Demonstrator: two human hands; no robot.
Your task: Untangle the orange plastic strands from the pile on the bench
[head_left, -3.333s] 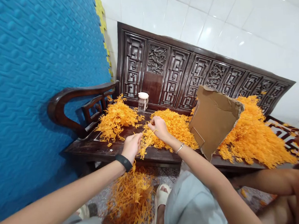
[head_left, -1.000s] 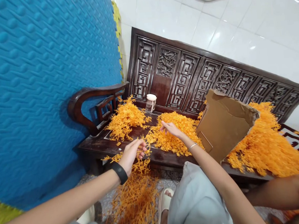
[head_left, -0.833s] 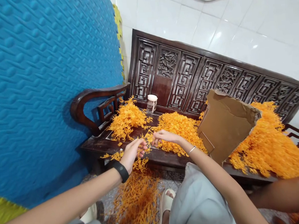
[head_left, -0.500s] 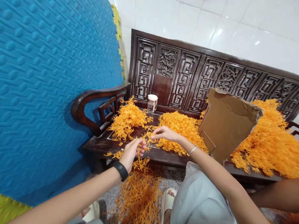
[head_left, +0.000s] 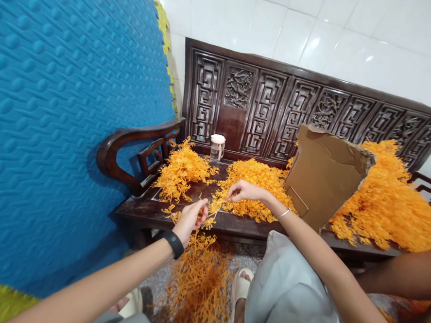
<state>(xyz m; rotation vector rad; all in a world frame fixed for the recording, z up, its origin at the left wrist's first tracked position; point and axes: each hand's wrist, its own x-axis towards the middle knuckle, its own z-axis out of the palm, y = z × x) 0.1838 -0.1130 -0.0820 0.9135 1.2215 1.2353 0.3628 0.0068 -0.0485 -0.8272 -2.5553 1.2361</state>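
Orange branching strands [head_left: 214, 209] stretch between my two hands above the front of a dark wooden bench [head_left: 237, 224]. My left hand [head_left: 192, 216], with a black band at the wrist, is closed on the strands. My right hand [head_left: 243, 191], wearing a thin bracelet, pinches their other side with thumb and fingers. One orange pile [head_left: 185, 169] lies on the bench beyond my left hand. Another orange pile [head_left: 259, 188] is just behind and beside my right hand. More long orange strands [head_left: 199, 284] hang or lie below the bench edge, between my feet.
A lidded clear cup [head_left: 217, 147] stands by the carved backrest. A bent cardboard piece [head_left: 328, 174] leans on the bench, with a large orange heap [head_left: 397, 204] to its right. Blue textured matting [head_left: 52, 118] rises at left. Another person's limb [head_left: 408, 276] shows at lower right.
My right hand has moved slightly right, away from my left hand, and its fingers have drawn together. The strands between the hands have shifted. The view has moved slightly.
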